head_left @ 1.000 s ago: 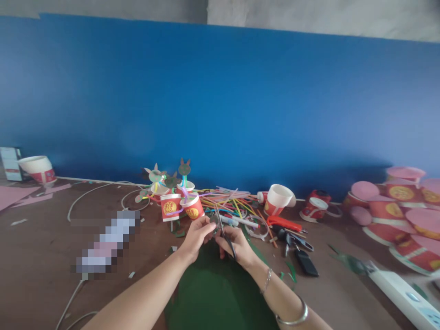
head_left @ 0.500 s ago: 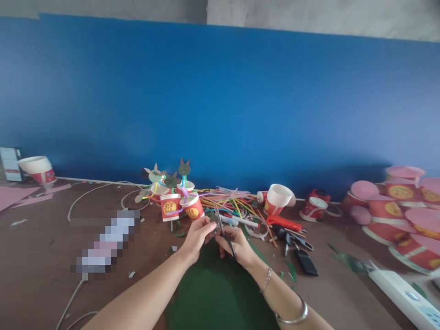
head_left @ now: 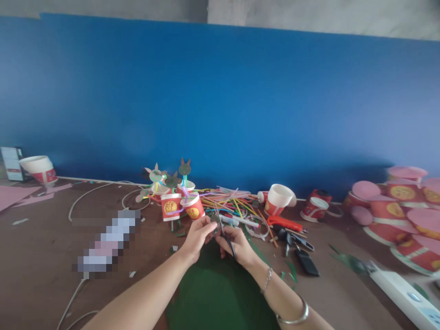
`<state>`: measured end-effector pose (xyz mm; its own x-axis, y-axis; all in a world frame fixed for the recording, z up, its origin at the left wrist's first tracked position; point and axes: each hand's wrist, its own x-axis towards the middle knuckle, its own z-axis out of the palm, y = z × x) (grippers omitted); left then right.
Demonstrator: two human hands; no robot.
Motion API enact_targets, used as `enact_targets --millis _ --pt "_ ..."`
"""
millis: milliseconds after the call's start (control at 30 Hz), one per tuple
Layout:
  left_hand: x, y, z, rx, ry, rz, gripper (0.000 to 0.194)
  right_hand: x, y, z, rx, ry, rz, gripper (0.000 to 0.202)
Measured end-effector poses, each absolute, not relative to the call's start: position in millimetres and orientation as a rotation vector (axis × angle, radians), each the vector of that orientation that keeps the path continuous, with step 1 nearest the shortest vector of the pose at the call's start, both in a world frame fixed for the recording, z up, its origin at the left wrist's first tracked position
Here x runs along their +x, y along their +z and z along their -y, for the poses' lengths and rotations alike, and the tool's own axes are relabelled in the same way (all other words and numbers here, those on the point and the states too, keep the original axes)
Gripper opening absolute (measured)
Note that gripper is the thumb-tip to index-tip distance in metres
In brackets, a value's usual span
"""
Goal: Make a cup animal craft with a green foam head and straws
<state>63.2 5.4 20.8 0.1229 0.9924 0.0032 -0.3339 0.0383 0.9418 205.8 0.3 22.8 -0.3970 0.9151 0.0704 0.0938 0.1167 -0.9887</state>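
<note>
My right hand (head_left: 236, 244) is closed around the dark handles of a pair of scissors (head_left: 225, 236), whose blades point up and away. Close beside it, my left hand (head_left: 197, 238) pinches a small piece of dark green paper (head_left: 215, 220) at the blades. Fingers hide most of that piece. Beneath both hands lies a large sheet of dark green paper (head_left: 213, 288). Just beyond the left hand stand red and white paper cups (head_left: 171, 207) with animal-head cutouts (head_left: 184, 168) on coloured stems.
Coloured pipe cleaners (head_left: 237, 199) and markers (head_left: 250, 221) lie beyond my hands. An orange-handled tool (head_left: 284, 223), keys (head_left: 288, 240) and a black fob (head_left: 307, 262) are to the right. Pink-topped cups (head_left: 388, 213) and a power strip (head_left: 405, 293) stand far right; a blurred-out phone-like object (head_left: 106, 243) lies left.
Almost nothing differs. The view has shifted very slightly, and both hands keep their hold on the scissors and the green paper piece.
</note>
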Motion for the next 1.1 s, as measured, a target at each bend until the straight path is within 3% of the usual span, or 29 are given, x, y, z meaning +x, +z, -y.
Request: enact_targets --millis 800,1100 --pt "62.3 21.9 -6.2 1.031 1.246 -0.857 0.031 206.7 23.1 -0.7 -1.045 1.362 1.579 0.028" --pt "66.0 26.8 -0.3 1.227 0.997 -0.902 0.03 213.1 21.4 -3.2 -0.939 1.297 1.359 0.029"
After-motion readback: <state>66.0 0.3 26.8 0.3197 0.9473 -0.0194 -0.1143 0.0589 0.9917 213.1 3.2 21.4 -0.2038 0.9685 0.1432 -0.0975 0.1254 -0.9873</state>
